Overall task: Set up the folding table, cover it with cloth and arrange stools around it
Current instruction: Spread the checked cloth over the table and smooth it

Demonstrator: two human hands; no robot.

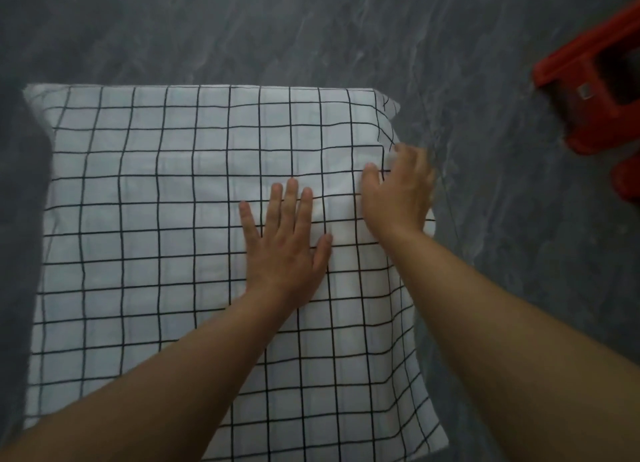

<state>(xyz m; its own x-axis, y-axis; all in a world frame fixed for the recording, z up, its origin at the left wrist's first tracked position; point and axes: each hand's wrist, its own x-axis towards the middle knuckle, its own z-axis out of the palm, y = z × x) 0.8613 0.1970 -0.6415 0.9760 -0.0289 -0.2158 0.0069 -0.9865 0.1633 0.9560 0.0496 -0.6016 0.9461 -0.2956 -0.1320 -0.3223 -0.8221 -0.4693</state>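
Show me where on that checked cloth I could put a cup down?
Bare: the left half of the cloth, from the left hand to its left edge, and the far strip beyond both hands. Crowded: the right side, with the left hand pressed flat and the right hand at the edge.

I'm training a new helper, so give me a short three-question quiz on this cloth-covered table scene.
1. True or false: the left hand lies flat on the checked cloth.
2. The stool on the floor is: A red, B blue, C green?
3. Fill in: the right hand is at the cloth's ___ edge.
Key: 1 true; 2 A; 3 right.
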